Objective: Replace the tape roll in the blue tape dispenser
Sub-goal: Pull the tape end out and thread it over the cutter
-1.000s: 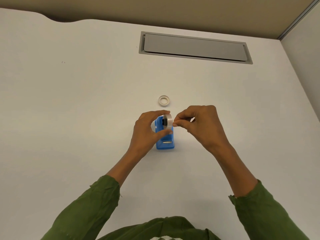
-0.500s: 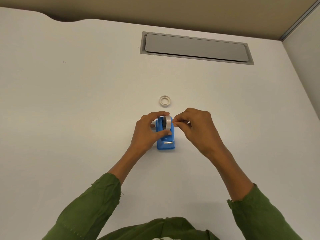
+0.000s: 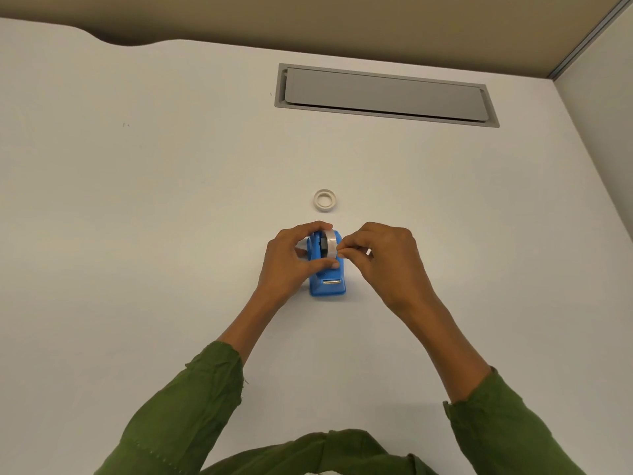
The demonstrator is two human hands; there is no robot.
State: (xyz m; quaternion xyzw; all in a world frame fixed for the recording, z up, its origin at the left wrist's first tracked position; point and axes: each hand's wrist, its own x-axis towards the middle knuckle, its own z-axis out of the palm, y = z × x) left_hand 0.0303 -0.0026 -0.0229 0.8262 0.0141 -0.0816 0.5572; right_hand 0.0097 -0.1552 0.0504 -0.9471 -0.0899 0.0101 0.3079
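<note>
- The tape roll (image 3: 329, 244) in the blue dispenser (image 3: 327, 282) is gripped by the curled left hand (image 3: 291, 262).
- Its edge is pinched by the right hand (image 3: 383, 258) fingertips (image 3: 342, 250).

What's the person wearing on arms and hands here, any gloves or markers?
Both hands, left and right, are bare: no gloves, rings, watch or markers visible. Both arms wear loose olive-green sleeves, pushed back partway up the forearms, with crinkled fabric; the left cuff edge looks slightly frayed.

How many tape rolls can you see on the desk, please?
2: one roll sits in the blue dispenser between both hands; the other roll lies flat on the desk beyond it.
</note>
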